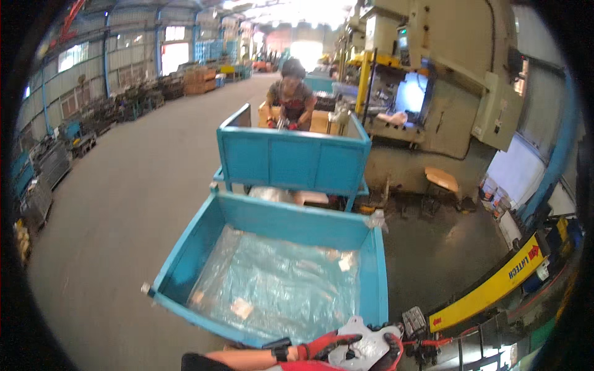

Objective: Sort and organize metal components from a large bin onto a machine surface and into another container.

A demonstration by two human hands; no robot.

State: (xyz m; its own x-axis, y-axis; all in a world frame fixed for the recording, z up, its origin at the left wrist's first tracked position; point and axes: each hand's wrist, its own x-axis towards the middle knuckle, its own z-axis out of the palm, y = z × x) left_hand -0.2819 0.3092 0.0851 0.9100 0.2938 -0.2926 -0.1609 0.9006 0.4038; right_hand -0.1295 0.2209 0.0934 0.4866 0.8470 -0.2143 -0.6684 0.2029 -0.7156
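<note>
A pale grey flat metal part [365, 344] with an irregular, lobed outline and a hole is at the lower edge, between my two gloved hands. My left hand [327, 345], in a red and black glove with a dark band at the wrist, grips its left side. My right hand [392, 350], gloved alike and partly cut off by the picture edge, is closed on its right side. Just beyond my hands stands a blue metal bin [281, 213] lined with clear plastic sheeting [284, 281], on which a few small pale scraps lie.
A second blue bin [291, 162] stands behind the first, and a co-worker [291, 99] in red gloves handles something at its far side. A large press machine [451, 93], a stool [441, 179] and a yellow guard bar [489, 285] are on the right. Crates [199, 80] line the left aisle.
</note>
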